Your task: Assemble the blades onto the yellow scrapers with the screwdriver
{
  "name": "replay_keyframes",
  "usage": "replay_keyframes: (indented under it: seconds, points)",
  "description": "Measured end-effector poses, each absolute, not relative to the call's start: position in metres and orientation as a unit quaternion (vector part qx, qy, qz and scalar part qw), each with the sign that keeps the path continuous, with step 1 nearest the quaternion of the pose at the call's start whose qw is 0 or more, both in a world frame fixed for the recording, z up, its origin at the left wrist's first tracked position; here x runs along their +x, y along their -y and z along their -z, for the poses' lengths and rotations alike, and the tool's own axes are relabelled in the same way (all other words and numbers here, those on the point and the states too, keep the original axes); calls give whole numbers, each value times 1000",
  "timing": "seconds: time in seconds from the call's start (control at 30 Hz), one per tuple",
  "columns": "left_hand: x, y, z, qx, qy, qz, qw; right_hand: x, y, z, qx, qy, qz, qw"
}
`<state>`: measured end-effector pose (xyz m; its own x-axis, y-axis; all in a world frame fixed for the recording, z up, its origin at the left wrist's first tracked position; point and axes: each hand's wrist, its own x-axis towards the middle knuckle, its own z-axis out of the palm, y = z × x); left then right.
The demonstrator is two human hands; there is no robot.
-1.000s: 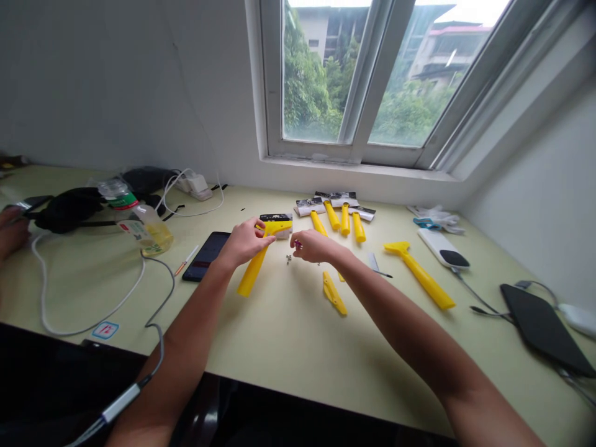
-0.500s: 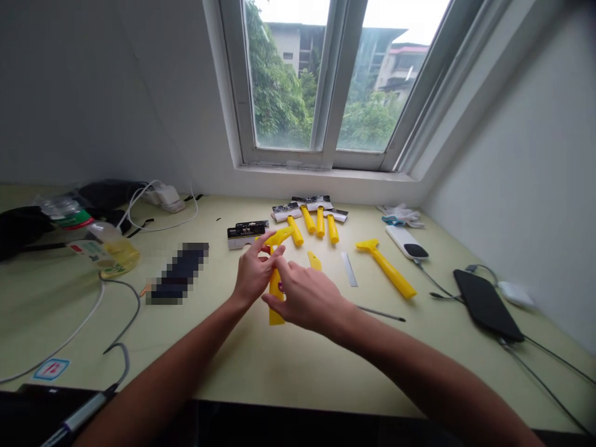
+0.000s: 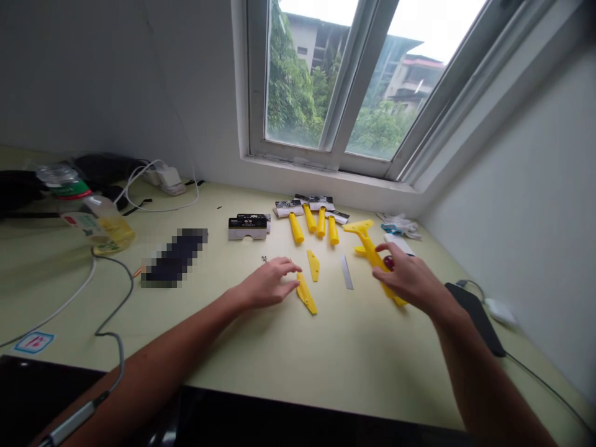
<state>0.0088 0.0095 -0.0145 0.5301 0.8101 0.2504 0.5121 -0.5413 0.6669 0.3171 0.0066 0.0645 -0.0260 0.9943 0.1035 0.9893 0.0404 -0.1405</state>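
Note:
My right hand point(image 3: 410, 273) is closed around the handle of a yellow scraper point(image 3: 367, 242), held over the right side of the table. Another yellow scraper point(image 3: 359, 250) lies mostly hidden beneath it. A dark red rounded thing point(image 3: 389, 262) shows at my right fingers; its kind is unclear. My left hand point(image 3: 267, 282) rests low over the table, thumb and fingers apart, beside the upper end of a slim yellow plastic piece point(image 3: 307, 297). A similar yellow piece point(image 3: 313, 266) lies just behind, with a bare metal blade point(image 3: 346, 272) to its right. Small metal bits point(image 3: 264, 258) lie behind my left hand.
Several yellow handles point(image 3: 309, 218) with card packaging lie near the window. Black-and-white cards point(image 3: 249, 227) sit left of them. A bottle point(image 3: 100, 223), a cable point(image 3: 121, 347) and a blurred dark object point(image 3: 174, 257) are at left; a black device point(image 3: 475, 316) is at right.
My hands have parted. My right hand has carried the scraper to the right, while the slim yellow piece now lies on the table by my left hand. The view has tilted.

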Motion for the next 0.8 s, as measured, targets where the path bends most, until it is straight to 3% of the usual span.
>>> replay_keyframes:
  seconds: [0.13,0.57,0.7,0.8]
  points:
    - [17,-5,27,910,-310,-212,175,382,-26,-53,-751,659,-38,34]
    - [21,-4,21,951,-236,-160,121,416,-40,-25,-766,626,-146,-21]
    - [26,-6,31,947,-236,-191,106,417,-38,-29,-770,630,-105,1]
    - [29,-12,37,915,-249,-284,142,396,-29,-43,-739,671,-23,53]
